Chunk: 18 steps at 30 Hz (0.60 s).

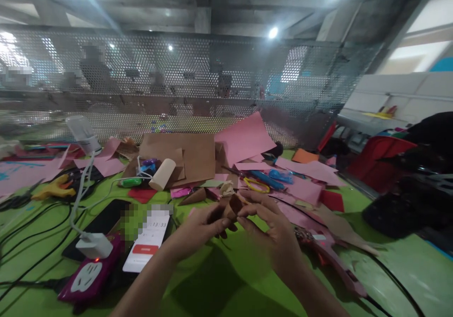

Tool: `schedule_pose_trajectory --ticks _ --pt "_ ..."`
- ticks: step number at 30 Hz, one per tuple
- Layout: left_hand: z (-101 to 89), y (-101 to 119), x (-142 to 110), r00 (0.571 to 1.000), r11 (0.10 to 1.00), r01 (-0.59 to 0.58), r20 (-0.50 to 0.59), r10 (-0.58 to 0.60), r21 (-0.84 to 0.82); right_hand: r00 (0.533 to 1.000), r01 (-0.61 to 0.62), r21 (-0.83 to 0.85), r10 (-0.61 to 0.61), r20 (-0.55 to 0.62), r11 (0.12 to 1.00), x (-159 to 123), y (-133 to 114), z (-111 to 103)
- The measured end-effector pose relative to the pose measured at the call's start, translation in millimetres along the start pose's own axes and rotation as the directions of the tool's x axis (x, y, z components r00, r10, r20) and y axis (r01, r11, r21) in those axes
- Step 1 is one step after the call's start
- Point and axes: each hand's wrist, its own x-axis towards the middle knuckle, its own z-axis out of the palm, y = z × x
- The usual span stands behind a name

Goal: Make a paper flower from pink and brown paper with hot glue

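Curled brown paper (234,206) sits just below the centre of the frame, pinched in the fingertips of both the left hand (207,225) and the right hand (267,225). A pink corded tool (338,265) lies lower right, a lit phone (146,241) lower left.

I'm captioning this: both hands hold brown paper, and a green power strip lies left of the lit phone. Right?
In the head view, the power strip left of the lit phone is purple, not green. The rest is right: the left hand and right hand hold brown paper.
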Motion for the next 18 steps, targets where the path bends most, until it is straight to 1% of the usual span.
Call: schedule_pose_trajectory --ticks 3,4,6,7,9,11,13,15,16,18 --pt "-1.5 -4.3 0.8 1.0 1.0 -0.016 -0.021 0.016 0.004 1.0 0.031 -0.007 -0.031 -0.004 1.0 -0.1 -1.2 -2.7" --pt "-4.6 -3.7 -0.1 0.999 1.0 -0.005 -0.048 0.005 0.002 0.999 0.032 -0.008 -0.032 -0.007 0.999 -0.1 -0.8 -3.6" --pt "-15.2 -0.3 -3.5 0.99 0.999 -0.006 -0.143 0.002 -0.032 1.0 0.011 -0.006 -0.011 -0.021 1.0 -0.1 1.5 -4.9" --pt "-22.1 1.9 -5.7 0.975 0.997 -0.038 -0.22 0.022 -0.068 1.0 -0.006 -0.004 0.006 -0.024 1.0 -0.2 3.4 -5.0" --pt "-36.7 5.8 -9.9 0.921 0.976 -0.157 -0.379 0.09 -0.149 0.999 -0.032 -0.006 0.032 -0.008 0.999 0.0 7.6 -3.5" --pt "-48.5 8.1 -12.8 0.865 0.942 -0.265 -0.483 0.139 -0.204 0.999 -0.036 -0.019 0.036 0.027 0.999 1.0 10.1 0.4" --pt "-55.2 9.1 -13.4 0.838 0.92 -0.32 -0.52 0.163 -0.227 0.995 -0.03 -0.041 0.034 0.09 0.999 3.4 8.3 6.5" --pt "-56.9 10.0 -12.5 0.831 0.911 -0.333 -0.532 0.163 -0.242 0.984 -0.01 -0.074 0.023 0.176 0.997 7.6 1.2 14.6" --pt "-56.5 10.7 -11.8 0.827 0.909 -0.334 -0.54 0.155 -0.251 0.973 0.016 -0.096 0.007 0.231 0.995 10.5 -4.0 19.4" --pt "-55.1 12.8 -10.6 0.815 0.896 -0.341 -0.565 0.132 -0.283 0.929 0.102 -0.135 -0.046 0.368 0.986 17.3 -15.5 30.8"
